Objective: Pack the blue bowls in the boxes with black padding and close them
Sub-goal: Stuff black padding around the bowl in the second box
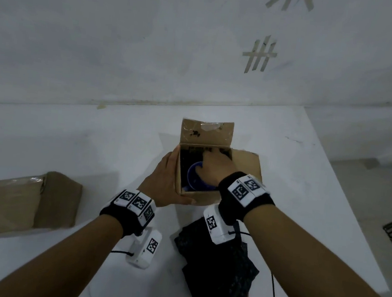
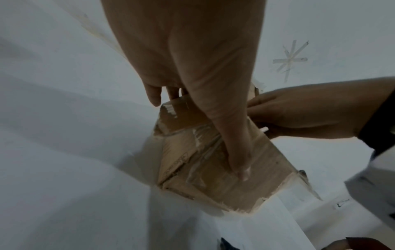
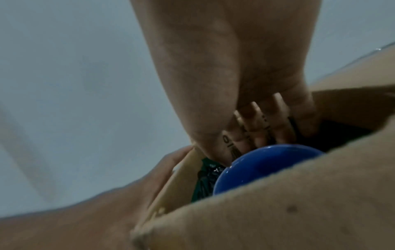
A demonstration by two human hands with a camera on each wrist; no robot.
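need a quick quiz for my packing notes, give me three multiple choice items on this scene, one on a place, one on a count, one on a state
1. Where is the blue bowl?
A. inside the open box
B. on the table
C. on the loose black padding

2. How many cardboard boxes show in the head view?
A. one
B. two
C. four

3. What is the left hand doing?
A. lying flat on the table
B. lifting the padding
C. holding the open box's left side

Key: 1 A, the bowl sits below the box walls, under the right hand. 2 B, the open box plus the closed box at left. 3 C, its fingers and thumb wrap round the box's corner.
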